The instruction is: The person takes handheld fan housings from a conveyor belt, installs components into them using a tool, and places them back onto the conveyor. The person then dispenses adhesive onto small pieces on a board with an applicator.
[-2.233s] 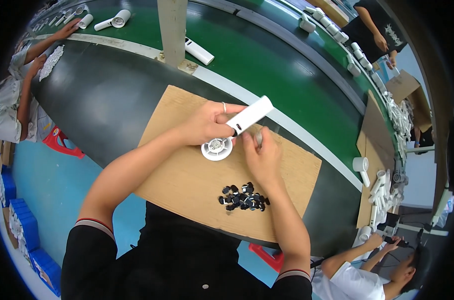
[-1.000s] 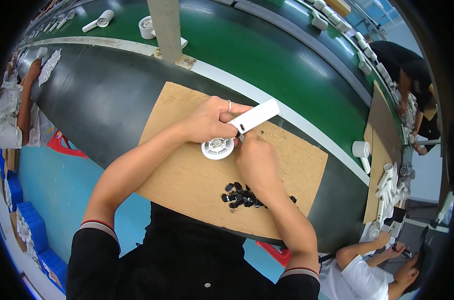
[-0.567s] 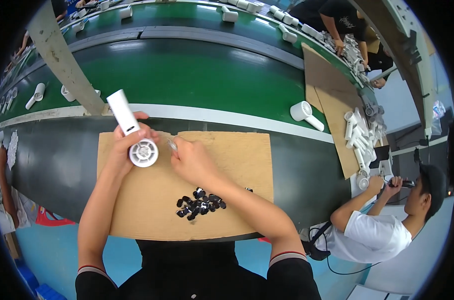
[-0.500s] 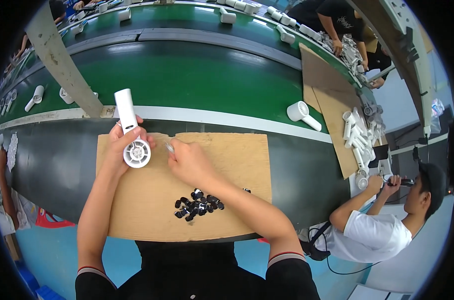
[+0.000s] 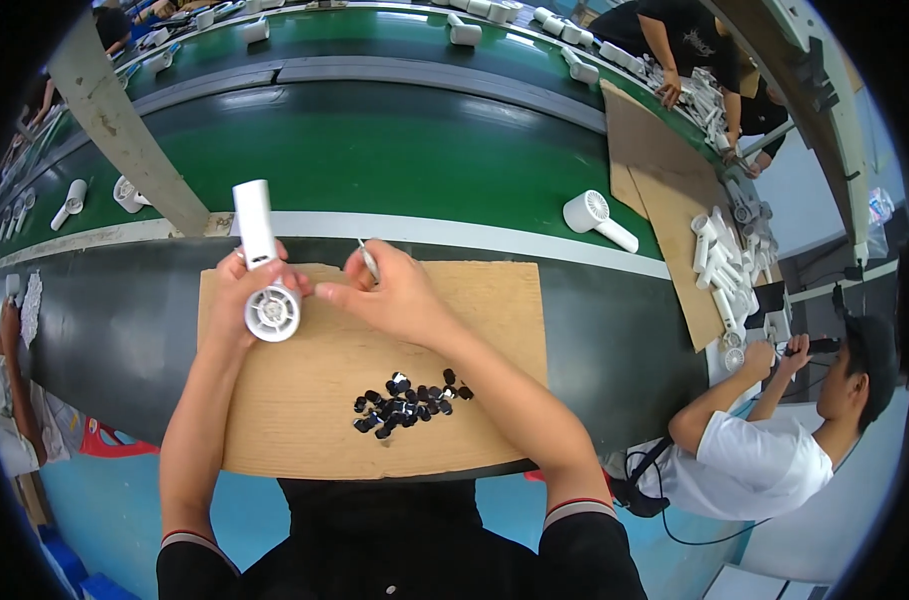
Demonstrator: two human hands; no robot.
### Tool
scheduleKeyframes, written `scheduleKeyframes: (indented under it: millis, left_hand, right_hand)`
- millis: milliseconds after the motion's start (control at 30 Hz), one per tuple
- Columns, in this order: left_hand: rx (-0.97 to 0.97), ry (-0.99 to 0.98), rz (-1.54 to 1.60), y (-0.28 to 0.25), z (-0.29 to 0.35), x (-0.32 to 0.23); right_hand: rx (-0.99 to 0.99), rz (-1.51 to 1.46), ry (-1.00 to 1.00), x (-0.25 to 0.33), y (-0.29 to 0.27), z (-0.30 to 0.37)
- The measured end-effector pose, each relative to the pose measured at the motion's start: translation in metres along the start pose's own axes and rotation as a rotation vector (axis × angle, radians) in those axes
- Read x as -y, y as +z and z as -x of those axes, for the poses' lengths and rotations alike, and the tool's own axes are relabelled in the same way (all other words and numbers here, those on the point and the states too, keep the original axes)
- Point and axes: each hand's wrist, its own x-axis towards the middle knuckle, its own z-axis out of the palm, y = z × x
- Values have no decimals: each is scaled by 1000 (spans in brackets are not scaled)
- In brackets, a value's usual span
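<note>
A white handheld fan is gripped by my left hand, with its handle pointing away from me and its round grille nearest me. My fingers wrap round the handle just above the grille. Just to the right, my right hand pinches a slim silvery tool, whose exact kind is too small to make out. The thumb points toward the fan, and the tool stands apart from it. Below my right hand, several small shiny black pieces lie in a loose heap on a cardboard sheet.
Beyond the dark worktop runs a green conveyor belt carrying white fans, one fan at the right. A metal post rises at left. White fan parts pile up at right, near a seated person.
My right hand has turned and opened out somewhat, its thumb now reaching toward the fan and the silvery tool tilted upward. The left hand keeps the fan almost in place.
</note>
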Motion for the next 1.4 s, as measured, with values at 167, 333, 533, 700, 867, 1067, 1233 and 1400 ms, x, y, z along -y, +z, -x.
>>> scheduleKeyframes:
  millis: [167, 333, 533, 700, 867, 1067, 1233, 1400]
  left_hand:
    - [57, -57, -153, 22, 10, 20]
    - [170, -32, -308, 28, 18, 16]
    - [169, -16, -245, 26, 19, 10]
    - [210, 12, -274, 23, 16, 16]
    - [-25, -80, 123, 20, -6, 37]
    - [36, -40, 536, -14, -15, -2]
    - [51, 70, 623, -14, -25, -6]
    - [300, -36, 289, -6, -10, 8]
  right_hand:
    - [36, -93, -130, -13, 30, 6]
    - [146, -432, -176, -22, 42, 4]
    - [77, -353, -179, -8, 44, 7]
    - [10, -303, -191, -11, 47, 6]
    - [-111, 124, -137, -15, 9, -12]
    - [-936, 910, -24, -66, -158, -22]
    - [-753, 791, -27, -104, -201, -20]
    - [-817, 510, -282, -23, -123, -23]
